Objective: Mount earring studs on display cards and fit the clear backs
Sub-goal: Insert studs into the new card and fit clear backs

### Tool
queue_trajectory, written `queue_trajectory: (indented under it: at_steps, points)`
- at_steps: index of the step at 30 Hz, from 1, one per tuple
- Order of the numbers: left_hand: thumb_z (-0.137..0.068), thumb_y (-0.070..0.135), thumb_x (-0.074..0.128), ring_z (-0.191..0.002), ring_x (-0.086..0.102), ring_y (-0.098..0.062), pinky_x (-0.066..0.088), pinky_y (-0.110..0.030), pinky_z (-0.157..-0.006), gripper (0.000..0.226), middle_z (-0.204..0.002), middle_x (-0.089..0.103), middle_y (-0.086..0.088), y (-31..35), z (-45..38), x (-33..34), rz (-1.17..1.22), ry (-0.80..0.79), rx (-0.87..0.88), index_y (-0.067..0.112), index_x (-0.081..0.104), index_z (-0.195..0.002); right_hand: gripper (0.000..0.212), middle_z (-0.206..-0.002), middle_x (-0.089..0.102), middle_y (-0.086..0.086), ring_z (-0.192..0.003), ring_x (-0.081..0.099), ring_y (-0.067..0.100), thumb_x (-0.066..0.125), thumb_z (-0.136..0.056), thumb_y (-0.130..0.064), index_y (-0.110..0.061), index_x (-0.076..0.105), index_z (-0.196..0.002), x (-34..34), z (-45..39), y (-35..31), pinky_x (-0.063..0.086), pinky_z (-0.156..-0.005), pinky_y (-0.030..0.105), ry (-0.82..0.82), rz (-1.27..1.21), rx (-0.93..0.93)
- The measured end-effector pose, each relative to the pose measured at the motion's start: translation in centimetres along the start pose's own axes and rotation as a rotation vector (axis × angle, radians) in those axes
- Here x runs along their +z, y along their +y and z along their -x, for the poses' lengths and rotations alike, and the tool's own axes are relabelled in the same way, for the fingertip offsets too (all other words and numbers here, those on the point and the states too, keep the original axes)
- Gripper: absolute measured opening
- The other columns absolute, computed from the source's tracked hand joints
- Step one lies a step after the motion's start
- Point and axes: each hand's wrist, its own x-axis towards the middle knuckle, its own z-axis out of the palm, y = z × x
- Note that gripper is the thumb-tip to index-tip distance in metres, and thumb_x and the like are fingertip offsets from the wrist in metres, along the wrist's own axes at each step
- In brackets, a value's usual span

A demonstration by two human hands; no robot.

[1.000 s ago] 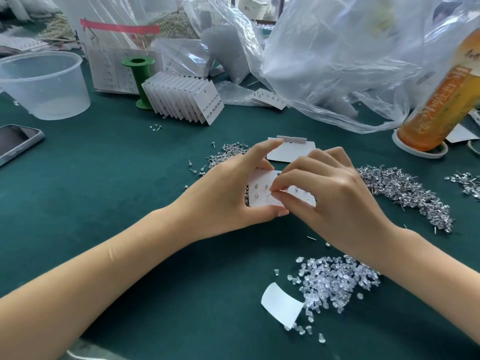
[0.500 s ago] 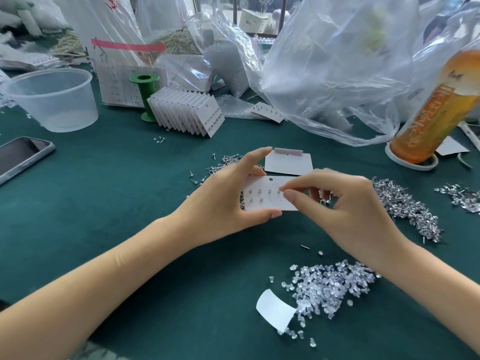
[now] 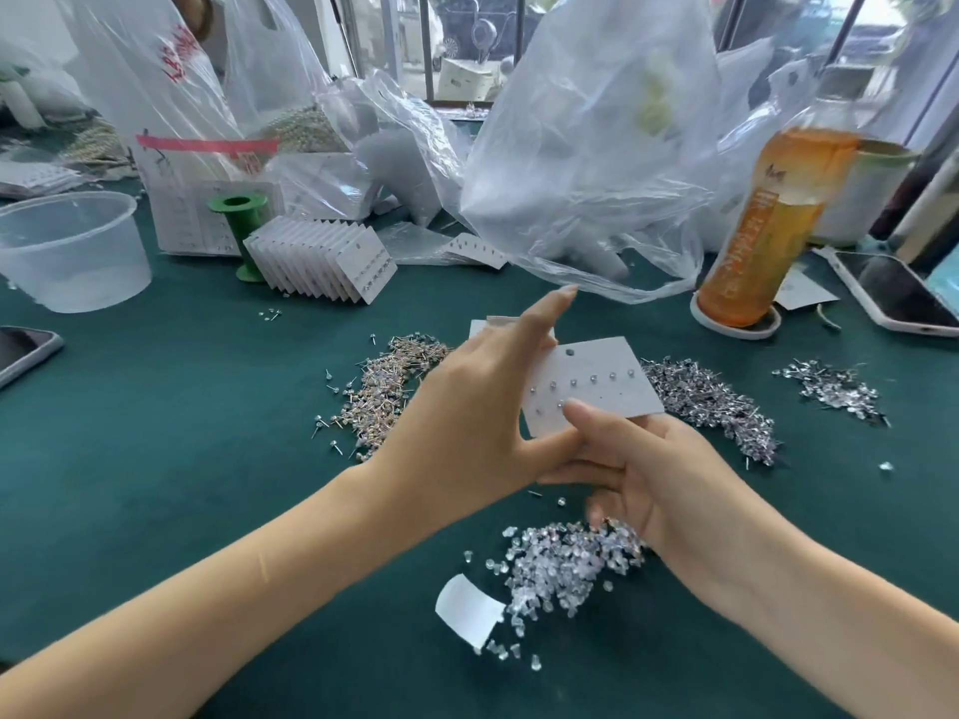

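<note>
A white display card (image 3: 597, 384) with a row of small studs across it is held above the green table. My left hand (image 3: 482, 407) holds its left edge, index finger stretched upward. My right hand (image 3: 643, 469) pinches the card's lower edge from below, thumb on the front beside a stud. A heap of clear backs (image 3: 560, 563) lies just under my right wrist. Gold-toned studs (image 3: 389, 386) are piled left of the card and silver studs (image 3: 711, 402) right of it. Another blank card (image 3: 480, 326) lies behind my left hand.
A fanned stack of filled cards (image 3: 322, 262) leans by a green spool (image 3: 241, 230). A clear tub (image 3: 67, 251) and a phone (image 3: 21, 350) sit left. Plastic bags (image 3: 586, 163), an orange bottle (image 3: 763, 230) and a second phone (image 3: 892, 293) stand behind and right. A paper scrap (image 3: 467, 609) lies near.
My right hand came off the card's face and dropped under its lower edge, thumb now on the front. The card tilted up toward the view. The camera has risen.
</note>
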Motion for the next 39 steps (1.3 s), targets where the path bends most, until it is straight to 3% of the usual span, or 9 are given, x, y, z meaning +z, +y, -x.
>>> queue_trajectory:
  at_steps: [7,13,15,21,23,26,30,34,39]
  points:
    - [-0.073,0.046,0.074,-0.096,0.06,-0.021,0.044,-0.027,-0.083,0.088,-0.107,0.065,-0.005,3.0,-0.6,1.9,-0.032,-0.003,0.063,0.013,0.033,-0.143,0.044,-0.08,0.074,0.011,-0.069,0.071,0.017,0.072,-0.061,-0.033,-0.002,0.067,-0.092,-2.0,1.4,0.2,0.042,-0.041,0.02,0.112,0.011,-0.04]
    - [-0.067,0.029,0.081,-0.083,0.062,-0.027,0.041,-0.032,-0.073,0.088,-0.092,0.066,-0.009,4.5,-0.9,3.2,-0.121,0.027,0.129,0.005,0.039,-0.14,0.007,-0.071,0.07,0.005,-0.057,0.06,0.013,0.071,-0.077,-0.018,-0.013,0.068,-0.08,-3.5,1.8,0.3,0.039,-0.041,0.02,0.176,0.034,-0.079]
    - [-0.066,0.028,0.08,-0.082,0.062,-0.028,0.041,-0.032,-0.072,0.086,-0.092,0.066,-0.009,4.8,-1.1,3.5,-0.132,0.04,0.143,0.004,0.04,-0.139,0.006,-0.068,0.069,0.004,-0.055,0.057,0.013,0.07,-0.079,-0.017,-0.012,0.068,-0.076,-3.9,1.8,0.4,0.037,-0.041,0.02,0.187,0.036,-0.093]
    - [-0.071,0.048,0.073,-0.103,0.058,-0.021,0.039,-0.025,-0.089,0.088,-0.117,0.062,-0.004,4.5,-1.5,3.9,-0.077,0.029,0.19,0.008,0.038,-0.14,0.025,-0.072,0.074,0.007,-0.061,0.066,0.014,0.073,-0.064,-0.023,-0.012,0.07,-0.085,-5.1,1.8,0.2,0.039,-0.041,0.017,0.235,0.015,-0.227]
    - [-0.072,0.058,0.067,-0.109,0.053,-0.014,0.036,-0.022,-0.095,0.087,-0.124,0.058,-0.001,3.7,-1.6,3.8,-0.037,0.005,0.173,0.011,0.038,-0.139,0.013,-0.068,0.074,0.006,-0.058,0.065,0.011,0.074,-0.069,-0.017,-0.014,0.069,-0.08,-6.0,1.6,-0.2,0.039,-0.042,0.015,0.285,0.08,-0.336]
    - [-0.077,0.047,0.07,-0.097,0.056,-0.01,0.042,-0.026,-0.093,0.058,-0.109,0.063,0.002,1.7,-1.6,3.8,0.018,-0.06,0.056,0.014,0.057,-0.122,0.015,-0.063,0.073,-0.006,-0.051,0.061,0.0,0.072,-0.079,-0.007,-0.017,0.07,-0.069,-7.5,1.7,-0.4,0.041,-0.046,0.009,0.374,0.32,-0.502]
    - [-0.082,0.02,0.073,-0.074,0.057,-0.003,0.046,-0.019,-0.073,0.007,-0.081,0.066,0.007,0.0,-1.6,3.9,0.202,-0.338,-0.034,0.015,0.07,-0.087,0.028,-0.066,0.07,-0.024,-0.062,0.064,-0.009,0.076,-0.075,-0.003,-0.029,0.071,-0.065,-8.3,2.2,0.5,0.043,-0.057,0.002,0.404,0.447,-0.601]
    - [-0.082,0.015,0.072,-0.074,0.06,-0.003,0.048,-0.016,-0.071,0.004,-0.083,0.066,0.009,0.2,-1.3,4.2,0.248,-0.477,0.016,0.016,0.073,-0.087,0.033,-0.074,0.07,-0.026,-0.066,0.063,-0.007,0.076,-0.074,-0.002,-0.035,0.069,-0.075,-8.1,2.3,1.3,0.044,-0.058,0.007,0.346,0.541,-0.667]
    - [-0.082,0.018,0.073,-0.076,0.062,-0.007,0.049,-0.02,-0.074,0.005,-0.087,0.063,0.009,0.5,-1.0,4.4,0.245,-0.491,0.071,0.018,0.073,-0.087,0.035,-0.076,0.068,-0.031,-0.066,0.062,0.004,0.076,-0.075,-0.003,-0.037,0.068,-0.075,-8.3,2.3,1.4,0.045,-0.059,0.013,0.344,0.594,-0.675]
